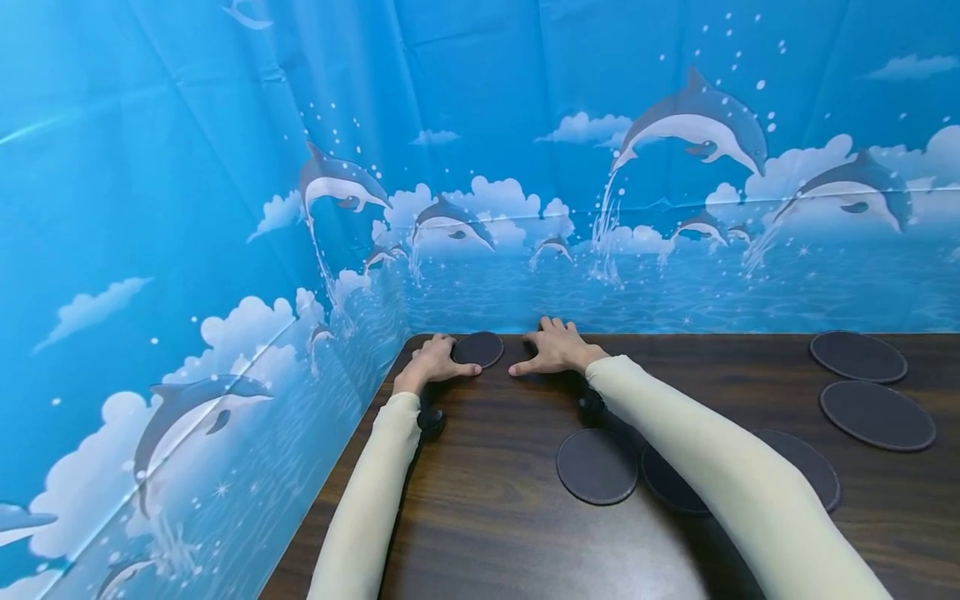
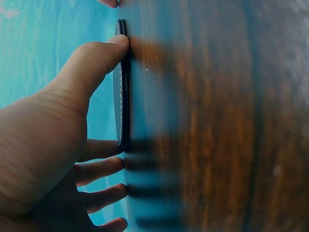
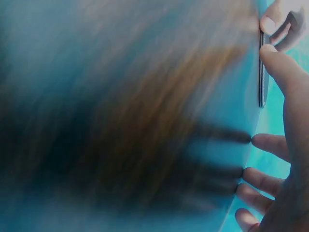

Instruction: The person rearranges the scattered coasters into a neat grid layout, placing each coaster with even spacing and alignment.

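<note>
A dark round coaster (image 1: 478, 349) with pale edge stitching lies flat in the table's far left corner. Seen edge-on in the left wrist view, the coaster (image 2: 119, 92) shows a layered rim, possibly more than one piece. My left hand (image 1: 435, 364) is spread at its left side: the thumb touches the near rim, and the index fingertip meets its other end. To the right, my right hand (image 1: 558, 348) rests its spread fingertips on the table by the back edge. Its thumb points at the coaster; in the head view a gap separates them.
Several more dark coasters lie on the brown wooden table (image 1: 480, 517): one coaster (image 1: 597, 467) near the middle, others partly under my right forearm, and a coaster (image 1: 858, 356) at the far right. A blue dolphin-print sheet (image 1: 480, 275) stands behind and left.
</note>
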Action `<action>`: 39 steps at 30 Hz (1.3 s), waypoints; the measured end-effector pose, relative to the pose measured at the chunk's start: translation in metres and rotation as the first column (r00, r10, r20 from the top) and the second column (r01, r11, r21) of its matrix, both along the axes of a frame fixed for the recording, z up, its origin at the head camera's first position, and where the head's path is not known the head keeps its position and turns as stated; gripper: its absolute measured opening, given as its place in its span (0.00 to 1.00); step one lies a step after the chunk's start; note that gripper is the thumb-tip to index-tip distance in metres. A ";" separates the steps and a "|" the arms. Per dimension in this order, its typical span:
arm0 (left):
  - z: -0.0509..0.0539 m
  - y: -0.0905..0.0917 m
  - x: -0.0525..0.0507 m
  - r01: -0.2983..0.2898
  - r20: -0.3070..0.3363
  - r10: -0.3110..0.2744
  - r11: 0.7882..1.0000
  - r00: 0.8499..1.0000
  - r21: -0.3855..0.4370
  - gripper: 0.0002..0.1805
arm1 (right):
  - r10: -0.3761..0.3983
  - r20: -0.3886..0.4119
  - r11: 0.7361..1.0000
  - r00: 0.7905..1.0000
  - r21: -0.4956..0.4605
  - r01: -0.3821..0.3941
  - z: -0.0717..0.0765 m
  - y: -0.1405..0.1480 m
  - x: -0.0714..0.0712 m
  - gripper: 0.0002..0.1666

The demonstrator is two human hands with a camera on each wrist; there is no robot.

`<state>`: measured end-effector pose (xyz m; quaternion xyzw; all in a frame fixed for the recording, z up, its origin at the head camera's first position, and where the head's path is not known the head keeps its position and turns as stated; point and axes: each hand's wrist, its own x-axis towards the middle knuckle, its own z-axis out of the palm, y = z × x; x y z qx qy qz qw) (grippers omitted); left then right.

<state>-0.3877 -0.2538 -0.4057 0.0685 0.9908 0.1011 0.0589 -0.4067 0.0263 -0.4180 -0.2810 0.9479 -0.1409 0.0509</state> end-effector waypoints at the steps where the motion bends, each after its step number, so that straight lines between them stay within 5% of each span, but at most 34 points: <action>1: 0.000 0.000 0.000 0.003 0.001 -0.003 1.000 1.000 0.002 0.55 | 0.000 -0.005 1.000 1.000 0.001 0.000 0.000 -0.002 0.000 0.55; 11: 0.000 -0.001 0.002 0.025 0.018 -0.025 0.999 1.000 -0.024 0.53 | -0.032 0.002 0.999 0.999 0.027 0.032 -0.004 -0.019 0.004 0.58; 39: -0.002 0.002 -0.002 0.146 0.015 -0.149 0.983 0.989 0.113 0.50 | -0.093 0.105 0.983 0.990 -0.147 0.108 -0.001 -0.033 0.010 0.49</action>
